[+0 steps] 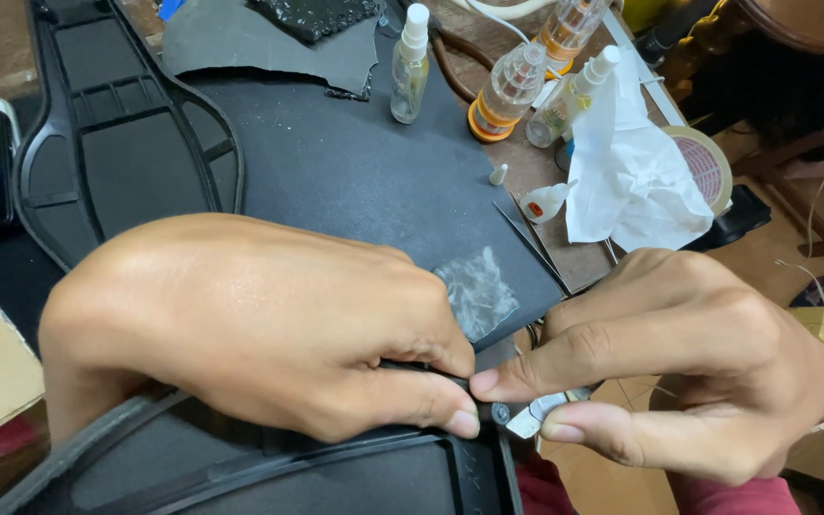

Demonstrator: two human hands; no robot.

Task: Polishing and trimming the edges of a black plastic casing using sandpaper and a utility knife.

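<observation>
We've got the left hand [250, 329] pinched down on the corner of the black plastic frame [364, 467] at the bottom edge of view, while the right hand [689, 367] nips a small metal tool [538, 414], prob. tiny pliers, w/ thumb and forefinger, its tip touching a small round fitting [500, 413] on that corner; best we brace the frame firmly and keep the tool square to the fitting so it doesn't slip. Counted: 2 black frames incl. one [116, 133] at upper left, 4 spray bottles [409, 65], 1 glue tube [544, 202], 1 tape roll [708, 164], 1 white tissue [636, 172].
</observation>
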